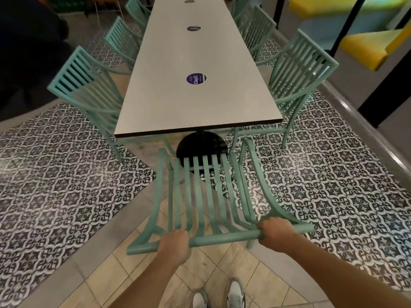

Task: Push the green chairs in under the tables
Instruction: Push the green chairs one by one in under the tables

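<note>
A green slatted chair (pixel 206 192) stands at the near end of a long grey table (pixel 178 103), facing it. Its seat front lies over the table's black round base (pixel 201 143), short of the table edge. My left hand (pixel 175 242) grips the left part of the chair's top rail. My right hand (pixel 274 231) grips the rail further right. More green chairs line both long sides: one at near left (pixel 82 85), one at near right (pixel 300 70), others further back.
Patterned black-and-white tiles (pixel 55 174) flank a beige tiled strip where my white shoes (pixel 235 294) stand. Round purple stickers (pixel 196 78) lie on the table top. Black posts (pixel 382 85) and yellow benches (pixel 367 47) stand at the far right.
</note>
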`<action>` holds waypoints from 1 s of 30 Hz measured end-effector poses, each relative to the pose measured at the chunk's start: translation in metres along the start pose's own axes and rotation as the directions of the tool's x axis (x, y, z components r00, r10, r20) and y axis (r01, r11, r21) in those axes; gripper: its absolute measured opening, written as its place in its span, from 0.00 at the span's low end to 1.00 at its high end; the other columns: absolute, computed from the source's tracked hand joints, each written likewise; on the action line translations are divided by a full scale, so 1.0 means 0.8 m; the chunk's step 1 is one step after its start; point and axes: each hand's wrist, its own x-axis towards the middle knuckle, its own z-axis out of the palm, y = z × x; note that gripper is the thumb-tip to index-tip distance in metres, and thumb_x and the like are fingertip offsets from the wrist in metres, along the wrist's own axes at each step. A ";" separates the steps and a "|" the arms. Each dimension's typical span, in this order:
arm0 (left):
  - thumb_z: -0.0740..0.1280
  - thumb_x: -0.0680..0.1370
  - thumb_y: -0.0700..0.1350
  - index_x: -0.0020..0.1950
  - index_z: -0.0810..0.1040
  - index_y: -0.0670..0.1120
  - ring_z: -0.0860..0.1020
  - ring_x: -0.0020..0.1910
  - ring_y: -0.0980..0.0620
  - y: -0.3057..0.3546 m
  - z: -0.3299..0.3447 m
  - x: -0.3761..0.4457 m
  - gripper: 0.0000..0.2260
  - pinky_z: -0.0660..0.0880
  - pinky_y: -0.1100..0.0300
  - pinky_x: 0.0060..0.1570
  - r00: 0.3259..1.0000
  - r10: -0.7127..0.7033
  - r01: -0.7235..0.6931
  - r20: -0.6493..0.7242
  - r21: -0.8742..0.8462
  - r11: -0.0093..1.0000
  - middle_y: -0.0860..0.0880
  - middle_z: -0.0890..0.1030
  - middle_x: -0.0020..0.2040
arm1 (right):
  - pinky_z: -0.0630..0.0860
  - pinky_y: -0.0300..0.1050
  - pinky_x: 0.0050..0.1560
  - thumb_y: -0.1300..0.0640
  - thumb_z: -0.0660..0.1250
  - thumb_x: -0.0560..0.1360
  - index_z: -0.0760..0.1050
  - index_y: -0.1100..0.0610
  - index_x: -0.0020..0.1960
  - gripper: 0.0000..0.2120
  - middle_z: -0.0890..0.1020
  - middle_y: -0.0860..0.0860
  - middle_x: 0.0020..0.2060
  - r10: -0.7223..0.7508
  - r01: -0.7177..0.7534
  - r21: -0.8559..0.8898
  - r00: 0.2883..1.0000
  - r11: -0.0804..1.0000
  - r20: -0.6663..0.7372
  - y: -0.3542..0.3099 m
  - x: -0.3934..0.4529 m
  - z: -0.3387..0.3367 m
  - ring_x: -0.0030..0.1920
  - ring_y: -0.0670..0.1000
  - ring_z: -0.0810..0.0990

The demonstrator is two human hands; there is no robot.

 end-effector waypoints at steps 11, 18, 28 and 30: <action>0.61 0.78 0.57 0.59 0.75 0.47 0.75 0.51 0.49 -0.119 -0.012 0.014 0.17 0.73 0.53 0.54 0.925 -0.380 0.280 -0.018 -0.646 0.710 0.47 0.79 0.56 | 0.64 0.58 0.71 0.40 0.59 0.76 0.63 0.52 0.74 0.30 0.71 0.51 0.68 0.487 -0.261 0.528 0.800 0.808 -0.351 0.023 -0.034 0.005 0.69 0.54 0.67; 0.67 0.77 0.47 0.59 0.74 0.42 0.77 0.51 0.36 -0.117 0.035 -0.024 0.14 0.77 0.42 0.49 0.801 -0.234 0.295 0.552 -0.703 -0.647 0.36 0.76 0.54 | 0.75 0.49 0.34 0.55 0.64 0.77 0.69 0.62 0.67 0.21 0.77 0.59 0.47 0.483 -0.052 0.712 0.699 -0.700 0.527 0.048 -0.024 0.027 0.43 0.55 0.77; 0.63 0.79 0.42 0.69 0.66 0.37 0.74 0.58 0.37 -0.108 0.029 -0.009 0.20 0.75 0.46 0.53 0.791 -0.210 0.143 0.575 -0.507 -0.850 0.34 0.73 0.60 | 0.79 0.57 0.24 0.62 0.62 0.77 0.67 0.63 0.65 0.17 0.73 0.65 0.58 0.429 -0.050 0.694 0.754 -0.718 0.498 0.043 -0.005 0.026 0.47 0.61 0.76; 0.64 0.79 0.42 0.70 0.65 0.38 0.74 0.61 0.36 -0.111 0.027 -0.007 0.21 0.76 0.46 0.51 0.783 -0.216 0.144 0.584 -0.507 -0.850 0.34 0.70 0.65 | 0.78 0.54 0.23 0.62 0.62 0.77 0.67 0.64 0.66 0.18 0.73 0.65 0.56 0.424 -0.037 0.687 0.762 -0.726 0.489 0.039 -0.006 0.023 0.46 0.60 0.76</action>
